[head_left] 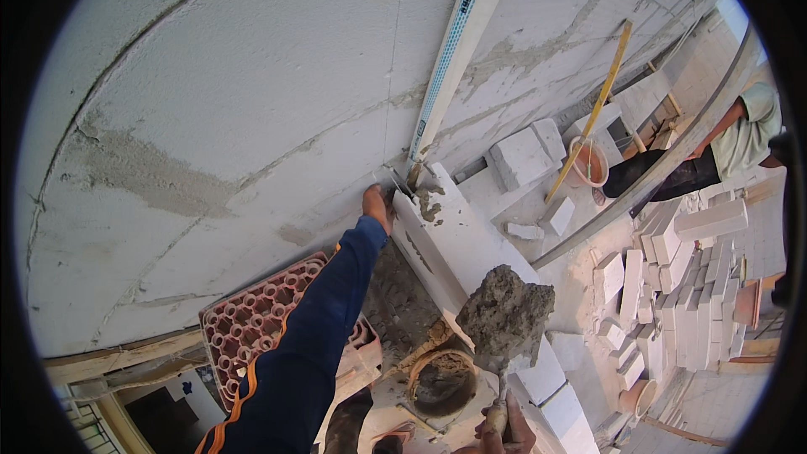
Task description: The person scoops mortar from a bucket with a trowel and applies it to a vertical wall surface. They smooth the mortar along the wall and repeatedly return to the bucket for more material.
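My right hand (507, 430) grips the handle of a trowel (503, 382) low in the view. A thick heap of wet grey mortar (508, 311) covers its blade, held above a white block course. My left hand (378, 206) reaches to the wall, beside the end of a long white block (458, 219). Its fingers look closed near a thin grey flat piece (402, 183); their tips are partly hidden. Smears of mortar lie on that block's end. A white profile with a blue printed stripe (450, 59) stands against the wall just above.
Below my arms are a mortar bucket (411, 391) and a pink plastic crate (269, 311). White blocks (689, 303) are stacked at right. A yellow bar (601, 101) leans by another bucket (580, 172). A co-worker (740, 143) is at far right, behind a long grey bar (656, 185).
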`<control>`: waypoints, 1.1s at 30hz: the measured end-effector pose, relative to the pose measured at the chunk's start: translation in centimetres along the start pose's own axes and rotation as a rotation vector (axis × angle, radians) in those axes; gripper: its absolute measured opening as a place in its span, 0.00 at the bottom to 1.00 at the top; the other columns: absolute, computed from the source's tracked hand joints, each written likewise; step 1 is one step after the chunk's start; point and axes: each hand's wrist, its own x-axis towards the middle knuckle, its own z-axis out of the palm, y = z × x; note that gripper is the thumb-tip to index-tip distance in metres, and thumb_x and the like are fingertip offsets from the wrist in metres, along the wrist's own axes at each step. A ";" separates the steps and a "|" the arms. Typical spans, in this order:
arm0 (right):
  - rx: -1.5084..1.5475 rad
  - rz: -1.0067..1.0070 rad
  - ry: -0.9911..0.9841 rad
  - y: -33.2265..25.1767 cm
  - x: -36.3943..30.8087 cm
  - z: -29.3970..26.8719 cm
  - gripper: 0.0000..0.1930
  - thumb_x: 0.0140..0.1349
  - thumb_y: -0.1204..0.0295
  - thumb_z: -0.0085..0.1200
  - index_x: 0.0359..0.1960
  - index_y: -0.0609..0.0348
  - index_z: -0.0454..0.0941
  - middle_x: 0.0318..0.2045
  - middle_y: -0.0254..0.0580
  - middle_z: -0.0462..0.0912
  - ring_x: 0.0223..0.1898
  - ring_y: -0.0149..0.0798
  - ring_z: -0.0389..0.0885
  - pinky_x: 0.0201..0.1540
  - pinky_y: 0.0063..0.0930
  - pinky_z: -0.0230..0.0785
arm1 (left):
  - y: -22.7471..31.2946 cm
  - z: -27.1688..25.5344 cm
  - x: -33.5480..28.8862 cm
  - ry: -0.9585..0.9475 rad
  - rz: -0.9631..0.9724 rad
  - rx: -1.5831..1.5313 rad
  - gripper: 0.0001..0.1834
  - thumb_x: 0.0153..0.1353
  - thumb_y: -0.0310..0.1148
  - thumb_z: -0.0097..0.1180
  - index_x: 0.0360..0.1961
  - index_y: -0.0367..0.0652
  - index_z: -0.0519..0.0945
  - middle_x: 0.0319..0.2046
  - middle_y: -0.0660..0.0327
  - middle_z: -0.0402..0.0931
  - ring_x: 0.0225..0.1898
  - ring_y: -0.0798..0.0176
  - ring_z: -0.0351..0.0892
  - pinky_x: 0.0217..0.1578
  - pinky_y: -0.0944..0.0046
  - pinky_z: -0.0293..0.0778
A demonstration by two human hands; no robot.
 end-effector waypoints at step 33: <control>-0.330 -0.131 0.096 -5.9 17.9 13.2 0.28 0.49 0.78 0.57 0.57 0.62 0.73 0.33 0.52 0.77 0.35 0.53 0.79 0.38 0.41 0.73 | -1.1 1.5 2.8 0.287 0.023 0.141 0.19 0.66 0.45 0.40 0.46 0.44 0.74 0.42 0.62 0.73 0.45 0.60 0.71 0.46 0.56 0.66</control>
